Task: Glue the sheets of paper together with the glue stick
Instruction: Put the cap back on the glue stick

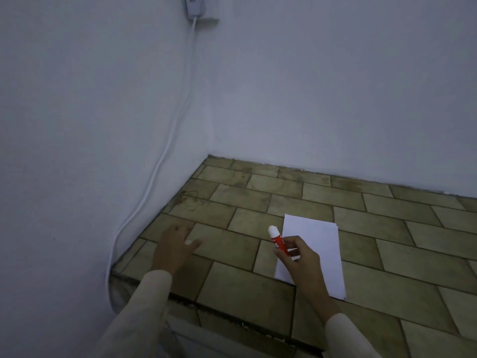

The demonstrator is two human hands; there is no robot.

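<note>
The right hand [296, 258] gripped the glue stick [279, 242] over the sheets [320, 244], the left hand [175, 245] spread left of them, so unpinned paper could skid.

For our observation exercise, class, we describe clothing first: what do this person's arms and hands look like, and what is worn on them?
Both arms are covered by long, loose sleeves of plain cream fabric: the left sleeve and the right sleeve each end at the wrist. The left hand and the right hand are bare: no gloves, and no watch or ring shows.
</note>
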